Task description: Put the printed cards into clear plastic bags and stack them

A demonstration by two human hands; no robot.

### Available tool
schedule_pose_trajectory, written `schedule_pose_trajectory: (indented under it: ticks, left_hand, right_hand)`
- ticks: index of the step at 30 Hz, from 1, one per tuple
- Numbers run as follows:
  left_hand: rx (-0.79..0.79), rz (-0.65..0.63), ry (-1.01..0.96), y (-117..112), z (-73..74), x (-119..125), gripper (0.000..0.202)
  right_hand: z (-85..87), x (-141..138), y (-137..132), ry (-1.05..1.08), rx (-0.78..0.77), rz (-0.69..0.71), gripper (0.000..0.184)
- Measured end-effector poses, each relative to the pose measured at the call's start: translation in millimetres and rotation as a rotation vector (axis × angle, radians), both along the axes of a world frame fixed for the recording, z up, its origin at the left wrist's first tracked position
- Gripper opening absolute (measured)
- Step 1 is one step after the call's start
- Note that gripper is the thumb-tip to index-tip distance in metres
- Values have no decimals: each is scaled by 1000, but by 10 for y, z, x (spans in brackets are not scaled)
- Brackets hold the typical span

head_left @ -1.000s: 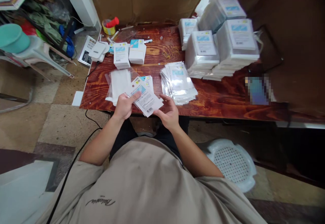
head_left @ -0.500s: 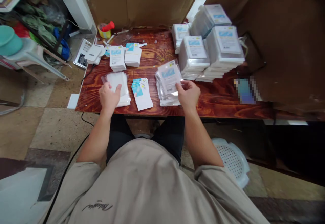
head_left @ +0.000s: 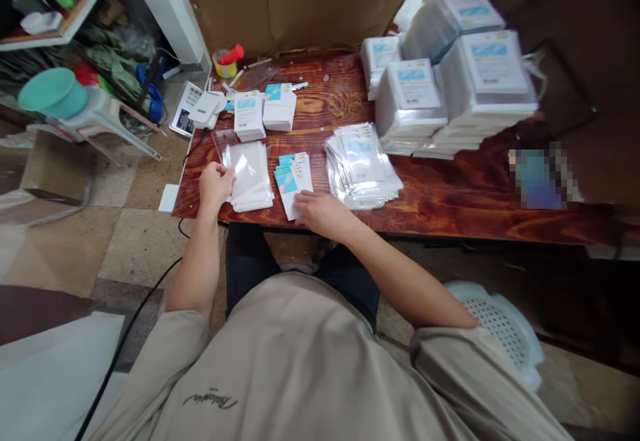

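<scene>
My left hand (head_left: 216,184) is closed in a pinch at the left edge of a stack of clear plastic bags (head_left: 250,177). The top bag's transparent flap sticks out at the upper left. My right hand (head_left: 323,211) has its fingers together and bent at the lower right edge of a fanned stack of printed cards (head_left: 287,191), white with blue and yellow. Its fingertips press on the top card; the thumb is largely hidden. To the right lies a loose pile of bagged cards (head_left: 360,161).
Tall stacks of bagged cards (head_left: 410,91) rise at the back right. Two shorter card stacks (head_left: 249,114) stand behind the bags, near a white device (head_left: 207,107) and a yellow tape roll (head_left: 225,67). A pixelated object (head_left: 543,177) lies at the right.
My right hand has let go of a bagged card on the right pile and moved left to the printed cards. My left hand has closed its fingers at the bags' left edge. The view has shifted.
</scene>
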State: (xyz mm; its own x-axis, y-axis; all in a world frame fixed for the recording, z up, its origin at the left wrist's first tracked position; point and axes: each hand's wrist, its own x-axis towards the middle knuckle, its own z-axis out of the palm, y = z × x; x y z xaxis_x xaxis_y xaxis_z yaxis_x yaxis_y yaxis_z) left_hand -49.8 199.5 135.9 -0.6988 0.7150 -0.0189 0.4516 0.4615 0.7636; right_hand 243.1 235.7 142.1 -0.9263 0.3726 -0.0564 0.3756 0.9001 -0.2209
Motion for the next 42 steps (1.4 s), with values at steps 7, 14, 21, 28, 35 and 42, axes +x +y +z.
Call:
schedule_pose_trajectory:
  ticks: [7, 14, 21, 28, 35, 42]
  left_hand:
    - [388, 20, -794, 10, 25, 416, 22]
    - [431, 82, -791, 79, -32, 689, 36]
    - [337, 12, -739, 4, -116, 561, 47]
    - [312, -138, -839, -98, -147, 395, 51]
    - [374, -202, -913, -238, -101, 292, 56]
    - [647, 12, -827, -375, 184, 330, 40]
  right_hand:
    - [102, 293, -48, 264, -29, -317, 30]
    - [-14, 468, -292, 1019, -847, -863, 41]
    - [-156, 70, -148, 1252, -1332, -985, 39]
    - [104, -945, 499, 1284, -1771, -875, 22]
    - [-60, -1582, 811, 765, -1935, -873, 21]
    - [-13, -1368, 645, 1084, -1904, -916, 19]
